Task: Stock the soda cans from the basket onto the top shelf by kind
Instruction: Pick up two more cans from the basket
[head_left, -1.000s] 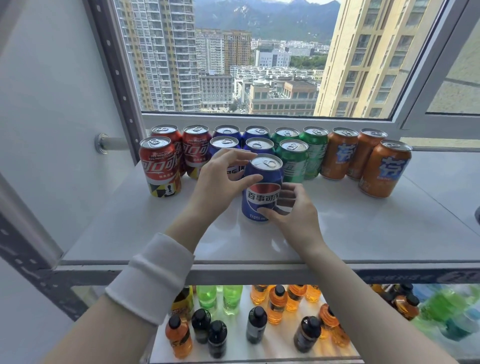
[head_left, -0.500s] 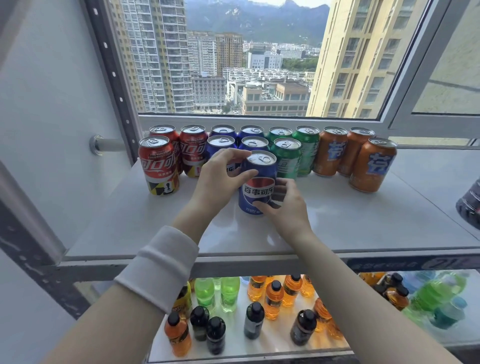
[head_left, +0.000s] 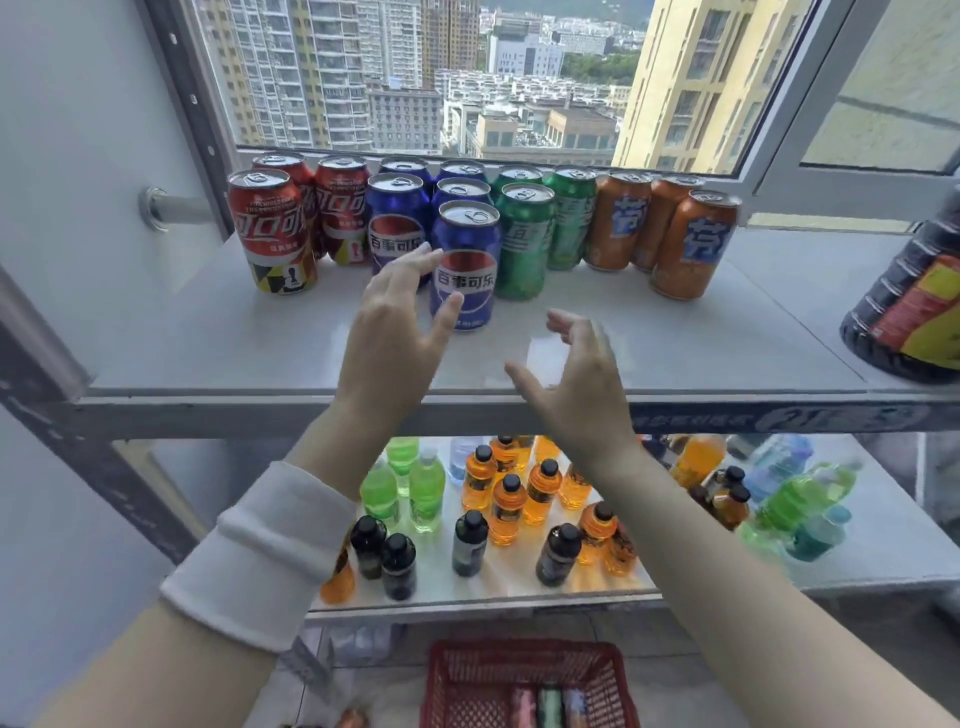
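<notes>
On the top shelf (head_left: 260, 353) cans stand grouped by colour: red cans (head_left: 270, 228) at left, blue cans (head_left: 397, 218), green cans (head_left: 524, 239), orange cans (head_left: 693, 244) at right. A blue can (head_left: 470, 249) stands upright alone in front of the blue group. My left hand (head_left: 395, 332) hovers open just in front of it, fingers spread, thumb overlapping the can's lower left. My right hand (head_left: 576, 379) is open and empty, nearer the shelf's front edge. The red basket (head_left: 452, 675) sits on the floor below with a few cans inside.
A large dark bottle (head_left: 909, 306) stands on the top shelf at far right. The lower shelf (head_left: 857, 545) holds several small orange, green and dark bottles. A window frame runs behind the cans. A metal upright (head_left: 176, 104) borders the shelf at left.
Both hands have let go of the front blue can and drawn back toward me. The can stays standing on the shelf. The view has tilted down, revealing the basket.
</notes>
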